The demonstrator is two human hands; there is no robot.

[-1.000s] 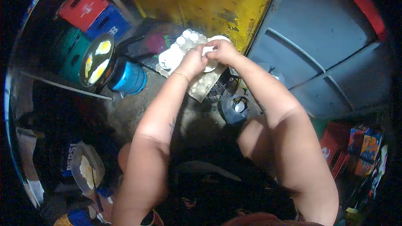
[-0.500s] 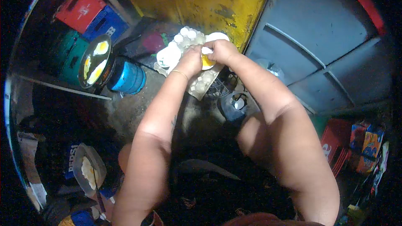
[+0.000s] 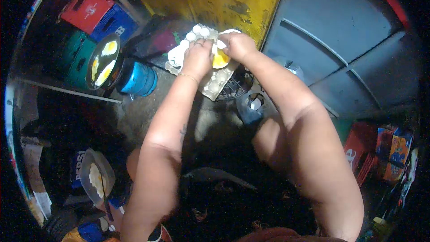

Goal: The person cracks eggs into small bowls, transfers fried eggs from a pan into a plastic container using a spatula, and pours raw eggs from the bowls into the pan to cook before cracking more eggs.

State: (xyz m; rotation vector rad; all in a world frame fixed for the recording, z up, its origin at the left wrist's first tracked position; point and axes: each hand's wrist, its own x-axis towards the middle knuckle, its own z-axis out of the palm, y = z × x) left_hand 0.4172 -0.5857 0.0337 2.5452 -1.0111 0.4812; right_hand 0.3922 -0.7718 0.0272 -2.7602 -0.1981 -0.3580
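Observation:
Over a small bowl with yellow egg yolk (image 3: 220, 60), both hands are close together. My right hand (image 3: 239, 46) pinches a white piece of eggshell (image 3: 221, 44) at the bowl's far side. Curled at the bowl's left side, my left hand (image 3: 198, 58) has another white shell piece (image 3: 214, 50) by its thumb; its fingers partly hide it. Beneath the hands lies a grey egg tray (image 3: 209, 90), with several whole white eggs (image 3: 197, 30) at its far end. A white round container (image 3: 175, 57) sits on the tray, left of my left hand.
A frying pan with several fried eggs (image 3: 106, 72) is at the left, near a blue cylinder (image 3: 142, 79). A clear container of cooked eggs (image 3: 96, 179) stands lower left. A bag with shells (image 3: 254, 105) sits right of the tray. Crates (image 3: 88, 6) are stacked upper left.
My hands have drawn slightly apart over the bowl, the left one shifting left. Shell pieces now show separately, and more yolk is visible. The camera view has shifted slightly.

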